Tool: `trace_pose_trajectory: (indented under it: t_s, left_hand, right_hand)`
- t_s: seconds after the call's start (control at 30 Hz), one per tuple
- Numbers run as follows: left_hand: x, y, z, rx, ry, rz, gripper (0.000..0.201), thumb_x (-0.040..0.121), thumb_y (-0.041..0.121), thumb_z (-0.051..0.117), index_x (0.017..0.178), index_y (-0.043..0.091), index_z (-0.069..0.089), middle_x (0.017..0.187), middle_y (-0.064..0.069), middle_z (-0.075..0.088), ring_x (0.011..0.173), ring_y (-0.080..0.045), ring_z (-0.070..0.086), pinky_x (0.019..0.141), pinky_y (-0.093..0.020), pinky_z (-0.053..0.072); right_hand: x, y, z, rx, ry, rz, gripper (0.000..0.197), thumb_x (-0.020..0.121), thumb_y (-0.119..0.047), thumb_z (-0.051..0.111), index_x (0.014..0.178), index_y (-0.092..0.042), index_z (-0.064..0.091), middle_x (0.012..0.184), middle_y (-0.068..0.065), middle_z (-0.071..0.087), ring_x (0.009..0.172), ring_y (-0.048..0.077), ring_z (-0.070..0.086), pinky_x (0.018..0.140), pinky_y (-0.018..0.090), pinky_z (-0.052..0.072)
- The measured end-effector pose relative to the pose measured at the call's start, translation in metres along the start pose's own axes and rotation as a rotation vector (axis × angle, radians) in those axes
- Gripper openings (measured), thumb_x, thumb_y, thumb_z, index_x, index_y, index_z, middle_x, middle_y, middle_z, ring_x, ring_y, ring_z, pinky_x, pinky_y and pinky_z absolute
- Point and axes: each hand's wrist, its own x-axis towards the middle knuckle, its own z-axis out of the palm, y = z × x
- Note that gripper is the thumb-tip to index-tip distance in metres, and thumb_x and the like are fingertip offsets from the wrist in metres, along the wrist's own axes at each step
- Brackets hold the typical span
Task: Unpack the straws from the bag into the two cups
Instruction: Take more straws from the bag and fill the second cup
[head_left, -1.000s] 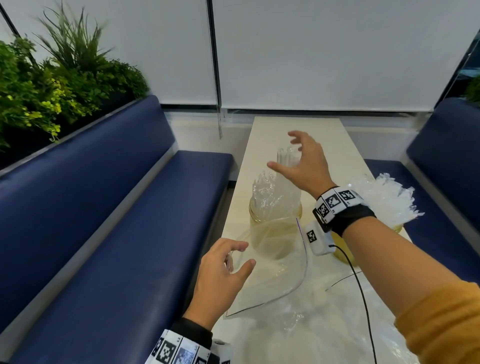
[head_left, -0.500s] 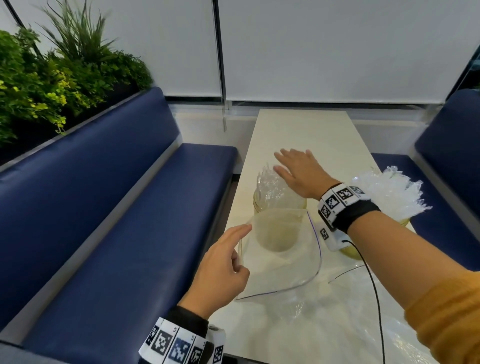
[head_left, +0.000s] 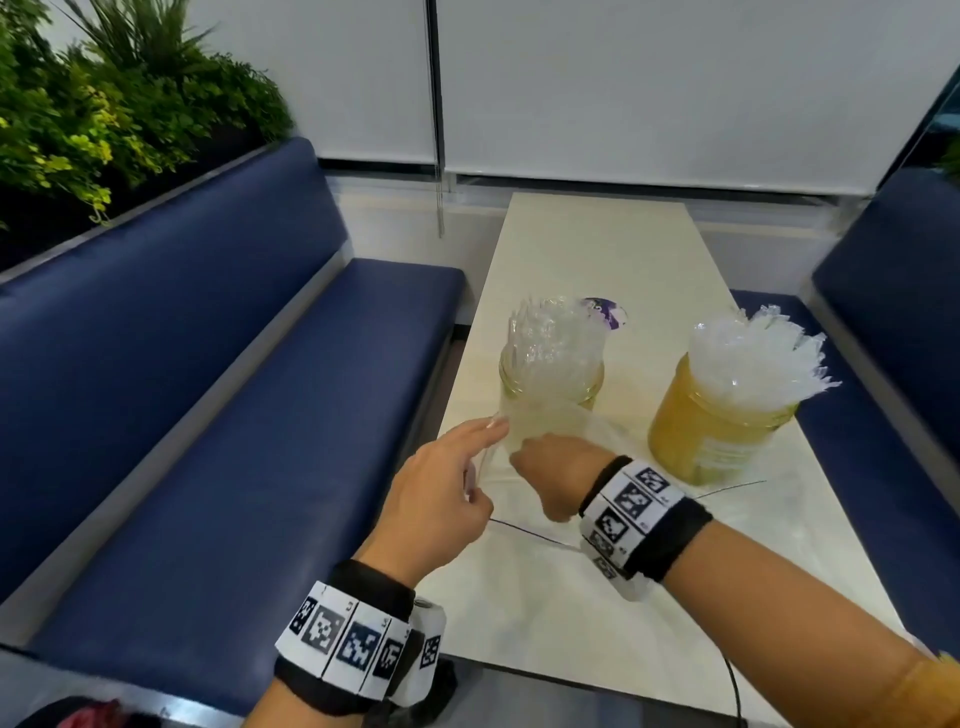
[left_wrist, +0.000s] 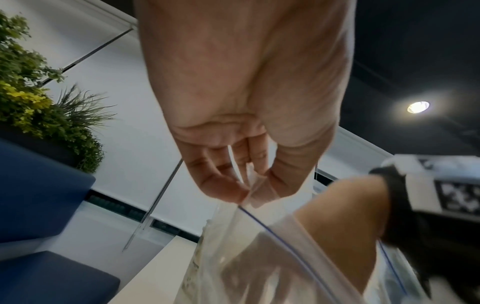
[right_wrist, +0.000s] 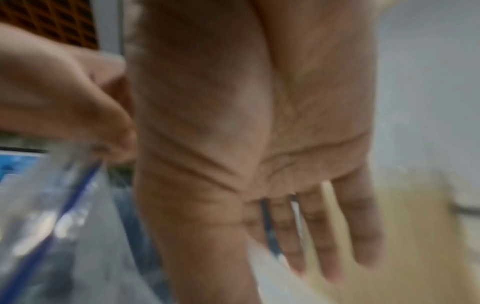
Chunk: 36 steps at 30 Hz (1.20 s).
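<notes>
Two yellow cups stand on the pale table, both holding clear-wrapped straws: the left cup (head_left: 550, 376) and the right cup (head_left: 714, 423). A clear zip bag (head_left: 558, 415) with a blue seal line (left_wrist: 283, 240) is held up in front of the left cup. My left hand (head_left: 483, 457) pinches the bag's rim between thumb and fingers (left_wrist: 249, 193). My right hand (head_left: 553, 470) reaches into the bag's mouth, its fingers (right_wrist: 363, 236) straight and holding nothing. The right wrist view is blurred. What lies in the bag is hidden.
The narrow table (head_left: 597, 249) runs away from me between two blue benches (head_left: 234, 415) and ends at a white wall. A purple round item (head_left: 605, 312) lies behind the left cup. Plants (head_left: 104, 114) stand behind the left bench. More clear plastic (head_left: 753, 525) lies near the right cup.
My right hand has left the top of the left cup's straws and come back down into the bag's mouth. My left hand has lifted the bag's rim.
</notes>
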Motion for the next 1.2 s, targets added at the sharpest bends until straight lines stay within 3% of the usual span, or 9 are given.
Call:
trace_pose_trajectory:
  t_s: [0.07,0.13,0.33,0.47,0.6,0.73,0.87,1.07,1.2]
  left_hand:
    - [-0.001,0.000,0.001,0.004,-0.059,0.075,0.082,0.077,-0.007,0.059,0.145,0.038,0.050,0.149,0.028,0.045,0.092,-0.009,0.055,0.089,-0.016,0.050]
    - [-0.003,0.000,0.002,0.003,-0.113,0.127,0.085,0.079,-0.011,0.054,0.149,0.036,0.045,0.154,0.025,0.040,0.113,-0.008,0.039,0.089,-0.013,0.046]
    - [-0.011,0.002,0.004,-0.012,-0.150,0.192,0.083,0.081,-0.017,0.045,0.142,0.038,0.054,0.152,0.027,0.041,0.110,-0.001,0.048,0.084,-0.004,0.039]
    - [-0.018,0.000,-0.002,0.178,0.011,0.042,0.055,0.091,0.002,0.050,0.135,0.033,0.059,0.142,0.022,0.051,0.124,0.000,0.044,0.102,-0.020,0.043]
    - [-0.019,0.003,-0.004,0.347,0.109,-0.038,0.056,0.089,0.042,0.065,0.141,0.038,0.043,0.122,0.021,0.055,0.105,-0.005,0.057,0.076,-0.019,0.045]
    - [-0.016,0.003,-0.001,0.422,0.109,-0.077,0.071,0.083,0.019,0.069,0.139,0.044,0.034,0.111,0.016,0.050,0.082,-0.012,0.060,0.064,-0.028,0.054]
    - [-0.014,0.003,0.002,0.371,0.094,-0.116,0.079,0.079,0.004,0.067,0.138,0.047,0.035,0.109,0.015,0.049,0.079,-0.015,0.058,0.065,-0.032,0.057]
    - [-0.011,0.002,0.004,0.292,0.062,-0.161,0.089,0.076,-0.002,0.061,0.142,0.050,0.032,0.105,0.013,0.049,0.086,-0.015,0.056,0.070,-0.036,0.057]
    - [-0.012,0.010,0.001,0.375,0.036,-0.222,0.091,0.076,0.000,0.058,0.142,0.054,0.023,0.096,0.011,0.052,0.074,-0.014,0.051,0.053,-0.023,0.039]
  right_hand:
    - [0.012,-0.003,0.016,0.101,-0.019,-0.019,0.076,0.081,-0.011,0.078,0.145,-0.015,0.037,0.141,0.007,0.050,0.127,0.029,0.051,0.100,0.041,0.049]
    - [0.021,-0.009,0.030,0.176,0.006,-0.007,0.075,0.083,-0.019,0.078,0.145,-0.016,0.037,0.144,0.006,0.048,0.132,0.028,0.048,0.105,0.041,0.044]
    - [0.037,-0.008,0.069,0.368,0.119,0.058,0.055,0.090,-0.048,0.062,0.140,-0.032,0.046,0.150,-0.003,0.042,0.144,0.025,0.031,0.111,0.064,0.030]
    - [0.031,0.003,0.070,0.474,0.132,-0.023,0.030,0.095,-0.036,0.062,0.119,-0.018,0.059,0.122,0.009,0.062,0.117,0.031,0.057,0.097,0.046,0.047]
    - [0.021,0.012,0.060,0.537,0.177,-0.066,0.022,0.099,-0.039,0.056,0.107,-0.018,0.057,0.113,0.007,0.061,0.104,0.027,0.057,0.093,0.042,0.047]
    - [0.004,0.020,0.048,0.630,0.282,-0.107,0.024,0.103,-0.041,0.048,0.101,-0.017,0.047,0.109,0.003,0.058,0.101,0.024,0.054,0.092,0.040,0.044]
    - [-0.018,0.023,0.032,0.754,0.254,-0.150,0.043,0.103,-0.046,0.045,0.139,-0.022,0.045,0.136,-0.006,0.055,0.122,0.016,0.052,0.106,0.033,0.039]
    - [-0.025,0.033,0.024,0.846,0.235,-0.186,0.030,0.098,-0.040,0.059,0.121,-0.020,0.052,0.122,0.001,0.061,0.112,0.016,0.056,0.097,0.026,0.042]
    - [-0.027,0.029,0.025,0.776,0.276,-0.196,0.041,0.100,-0.049,0.052,0.122,-0.014,0.051,0.120,0.004,0.062,0.111,0.019,0.057,0.101,0.035,0.043]
